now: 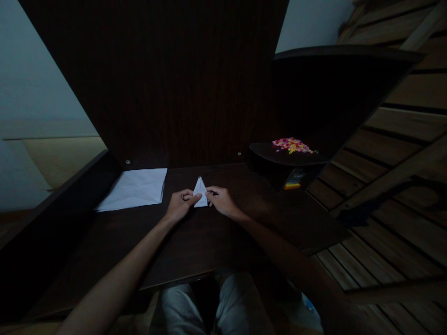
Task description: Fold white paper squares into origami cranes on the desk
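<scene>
A small piece of folded white paper (200,190) is held just above or on the dark desk, its split pointed end facing away from me. My left hand (181,203) grips its left side, with the thumb lying on top of the paper. On the right edge, my right hand (220,200) pinches it between thumb and fingers. Some fingertips are hidden behind the paper. To the left of my hands lies a stack of white paper sheets (134,188) with crease lines on the top one.
The dark wooden desk (195,246) has a tall back panel (167,93) and a raised left side (59,204). On a corner shelf (275,157) at right sits a pile of small colourful pieces (292,145). Below it is a yellow-edged object (292,185). Wooden slats stand farther right.
</scene>
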Demonstrator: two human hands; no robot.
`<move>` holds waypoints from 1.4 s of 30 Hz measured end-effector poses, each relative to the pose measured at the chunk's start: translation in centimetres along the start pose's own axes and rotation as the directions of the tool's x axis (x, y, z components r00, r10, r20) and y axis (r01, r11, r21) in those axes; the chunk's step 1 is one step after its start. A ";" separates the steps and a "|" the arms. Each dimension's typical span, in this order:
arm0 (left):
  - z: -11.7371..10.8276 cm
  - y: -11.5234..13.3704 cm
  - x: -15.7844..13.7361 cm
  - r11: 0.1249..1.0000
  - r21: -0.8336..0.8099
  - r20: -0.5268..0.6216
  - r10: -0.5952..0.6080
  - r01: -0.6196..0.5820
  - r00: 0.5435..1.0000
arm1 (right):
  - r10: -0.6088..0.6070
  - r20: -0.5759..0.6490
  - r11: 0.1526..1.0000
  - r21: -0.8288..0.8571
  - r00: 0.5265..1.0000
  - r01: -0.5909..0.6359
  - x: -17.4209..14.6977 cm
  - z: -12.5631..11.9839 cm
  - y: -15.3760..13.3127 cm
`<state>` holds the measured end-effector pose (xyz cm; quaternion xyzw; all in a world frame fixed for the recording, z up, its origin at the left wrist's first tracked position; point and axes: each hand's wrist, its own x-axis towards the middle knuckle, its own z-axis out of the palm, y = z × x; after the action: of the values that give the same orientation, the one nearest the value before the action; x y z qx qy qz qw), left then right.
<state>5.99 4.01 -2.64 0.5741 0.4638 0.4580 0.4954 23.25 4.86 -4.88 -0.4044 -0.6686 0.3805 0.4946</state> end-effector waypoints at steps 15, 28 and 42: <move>0.1 0.3 -0.1 1.000 -0.002 -0.021 0.021 -0.021 1.000 | 0.067 -0.077 0.997 -0.034 0.995 -0.070 -0.1 0.1 -0.5; 0.1 0.4 0.0 1.000 0.020 -0.035 0.025 -0.024 0.999 | 0.144 -0.023 0.985 0.103 0.989 -0.141 0.3 0.0 -0.4; 0.2 -0.2 0.4 0.986 -0.165 -0.058 -0.023 0.014 0.998 | 0.204 0.025 0.942 0.267 0.979 -0.203 0.6 -0.3 -1.2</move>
<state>6.19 4.42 -2.80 0.5132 0.4443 0.5070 0.5313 23.21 4.99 -3.53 -0.4011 -0.5649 0.5160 0.5038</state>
